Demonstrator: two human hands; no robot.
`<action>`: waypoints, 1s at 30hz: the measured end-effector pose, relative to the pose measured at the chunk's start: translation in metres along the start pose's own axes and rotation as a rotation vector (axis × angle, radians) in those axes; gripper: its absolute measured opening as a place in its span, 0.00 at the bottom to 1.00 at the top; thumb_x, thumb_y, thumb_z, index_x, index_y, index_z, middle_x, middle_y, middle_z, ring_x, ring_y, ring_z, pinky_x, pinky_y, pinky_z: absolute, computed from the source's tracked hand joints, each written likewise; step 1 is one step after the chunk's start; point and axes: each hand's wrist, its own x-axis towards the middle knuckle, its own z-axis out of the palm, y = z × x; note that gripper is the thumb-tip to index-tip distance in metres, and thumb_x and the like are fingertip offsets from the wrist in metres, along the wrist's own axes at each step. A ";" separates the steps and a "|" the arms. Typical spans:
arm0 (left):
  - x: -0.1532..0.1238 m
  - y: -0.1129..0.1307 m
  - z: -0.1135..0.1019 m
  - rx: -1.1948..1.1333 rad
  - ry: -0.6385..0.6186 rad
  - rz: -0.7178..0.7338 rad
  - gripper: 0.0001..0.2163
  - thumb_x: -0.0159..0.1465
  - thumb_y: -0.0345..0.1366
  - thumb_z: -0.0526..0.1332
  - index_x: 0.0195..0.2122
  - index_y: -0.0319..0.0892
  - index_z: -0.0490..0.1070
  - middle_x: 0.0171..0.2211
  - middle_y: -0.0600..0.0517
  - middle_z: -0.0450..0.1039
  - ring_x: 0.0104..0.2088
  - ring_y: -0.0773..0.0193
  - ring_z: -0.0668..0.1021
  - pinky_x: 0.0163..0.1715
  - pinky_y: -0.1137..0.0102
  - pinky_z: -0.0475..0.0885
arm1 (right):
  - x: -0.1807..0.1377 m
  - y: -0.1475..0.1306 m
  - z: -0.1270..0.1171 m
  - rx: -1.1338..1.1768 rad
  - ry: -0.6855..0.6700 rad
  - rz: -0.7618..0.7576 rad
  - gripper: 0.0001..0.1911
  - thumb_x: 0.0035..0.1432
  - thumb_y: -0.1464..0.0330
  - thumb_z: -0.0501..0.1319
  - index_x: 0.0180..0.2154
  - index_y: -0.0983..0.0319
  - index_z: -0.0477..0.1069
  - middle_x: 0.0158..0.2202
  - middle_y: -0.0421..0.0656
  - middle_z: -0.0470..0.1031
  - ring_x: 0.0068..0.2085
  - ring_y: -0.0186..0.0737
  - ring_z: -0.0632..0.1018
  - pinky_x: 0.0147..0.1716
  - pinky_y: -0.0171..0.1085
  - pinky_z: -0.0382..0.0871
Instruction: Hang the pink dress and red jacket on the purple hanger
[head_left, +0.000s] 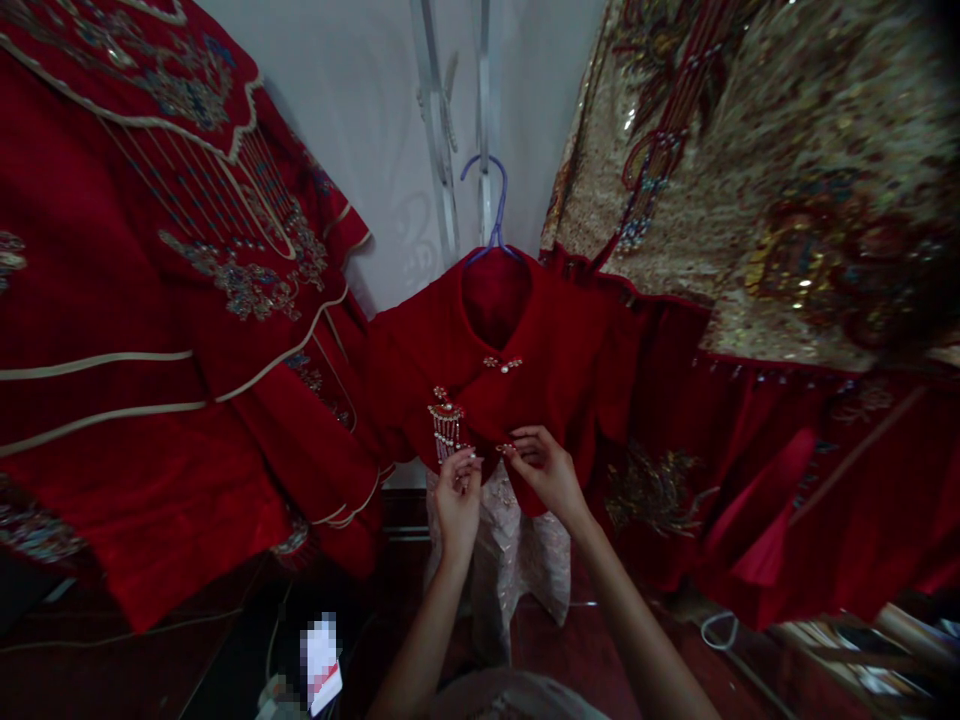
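Observation:
A small red jacket (555, 350) hangs on a purple hanger (491, 205) in the middle of the view. Its front shows a pearl clasp (502, 364) near the collar and a beaded tassel ornament (446, 425) on the left. My left hand (457, 495) has its fingers pinched on the jacket's lower front edge, just right of the tassel. My right hand (544, 465) pinches the same edge at a small fastening beside it. Both hands almost touch. A pale embroidered skirt (517, 560) hangs below the jacket, behind my wrists.
A large red embroidered garment (150, 330) fills the left side. A gold sequinned garment with red trim (765, 200) fills the right. A metal rack pole (442, 150) stands before the white wall. A phone or card (322, 665) and a white cable (720, 630) lie low down.

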 end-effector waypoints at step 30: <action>0.008 0.025 -0.024 -0.032 -0.095 -0.072 0.08 0.52 0.34 0.65 0.34 0.38 0.74 0.32 0.48 0.77 0.32 0.66 0.78 0.37 0.71 0.74 | -0.009 -0.015 0.035 -0.102 -0.073 -0.079 0.10 0.57 0.63 0.61 0.39 0.61 0.73 0.37 0.43 0.78 0.36 0.37 0.79 0.32 0.33 0.73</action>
